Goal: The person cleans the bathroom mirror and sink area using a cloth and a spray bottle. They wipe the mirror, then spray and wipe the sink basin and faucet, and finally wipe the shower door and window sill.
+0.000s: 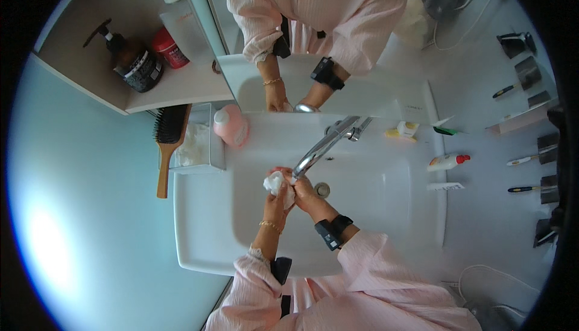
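Observation:
A crumpled white wad point(274, 182), apparently soft cloth, is bunched between my hands above the white washbasin point(362, 222). My left hand point(275, 204) grips it from the near side, thumb on top. Around its far and right sides curl the fingers of my right hand point(304, 194), partly hidden by the wad and the tap. The chrome tap point(320, 152) slants down so that its spout end is right at my hands. Whether water runs cannot be made out. Just right of my right hand is the round metal drain point(322, 190).
Left of the basin are a pink bottle point(232, 126), a clear box point(217, 154) and a wooden paddle hairbrush point(165, 154). An open cabinet shelf point(181, 89) and a mirror point(380, 82) overhang the back. A white bottle with red cap point(448, 162) is by the right rim.

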Motion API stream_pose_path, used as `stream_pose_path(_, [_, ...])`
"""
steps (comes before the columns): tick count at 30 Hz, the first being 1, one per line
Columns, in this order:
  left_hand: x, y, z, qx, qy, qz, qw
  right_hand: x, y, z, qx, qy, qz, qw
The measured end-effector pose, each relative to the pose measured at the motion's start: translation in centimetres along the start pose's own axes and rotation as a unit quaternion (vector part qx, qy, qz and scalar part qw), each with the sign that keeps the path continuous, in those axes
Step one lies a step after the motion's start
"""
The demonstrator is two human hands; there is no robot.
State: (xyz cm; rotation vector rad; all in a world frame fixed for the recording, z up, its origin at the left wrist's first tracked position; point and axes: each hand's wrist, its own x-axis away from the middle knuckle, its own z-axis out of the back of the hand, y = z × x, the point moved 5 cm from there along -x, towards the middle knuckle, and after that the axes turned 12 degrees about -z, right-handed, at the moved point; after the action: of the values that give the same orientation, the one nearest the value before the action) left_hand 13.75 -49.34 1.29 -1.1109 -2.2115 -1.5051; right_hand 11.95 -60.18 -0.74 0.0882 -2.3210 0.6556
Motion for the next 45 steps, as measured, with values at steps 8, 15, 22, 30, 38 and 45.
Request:
stream_pose_path(8, [-2.0, 0.8, 0.7, -0.262, -0.023, -0.180, 0.948, 2.8, 0.2, 0.7, -0.027, 0.046, 0.004, 0.999])
stream_pose_path(15, [-1.7, 3.3, 2.1, -0.435, -0.055, -0.201, 0.876, -0.6, 2.9, 6.3, -0.171, 0.137, -0.013, 0.976])
stream_pose_path(22, [-2.0, 5.2, 4.4, -0.331, 0.114, -0.144, 0.926, -0.5, 2.3, 5.0, -0.260, 0.091, -0.039, 0.961])
stream_pose_path(30, [-2.8, 5.0, 4.6, -0.193, 0.038, -0.184, 0.963, 0.3, 3.5, 5.6, -0.315, 0.179, -0.026, 0.931])
stream_pose_path(38, [-3.0, 5.2, 4.0, -0.324, -0.015, -0.119, 0.938, 1.4, 3.1, 0.1, -0.141, -0.043, -0.007, 0.989])
stream_pose_path(45, [-1.1, 9.6, 2.7, -0.390, 0.024, -0.446, 0.805, 3.7, 1.4, -1.5, 0.280, 0.070, 0.069, 0.955])
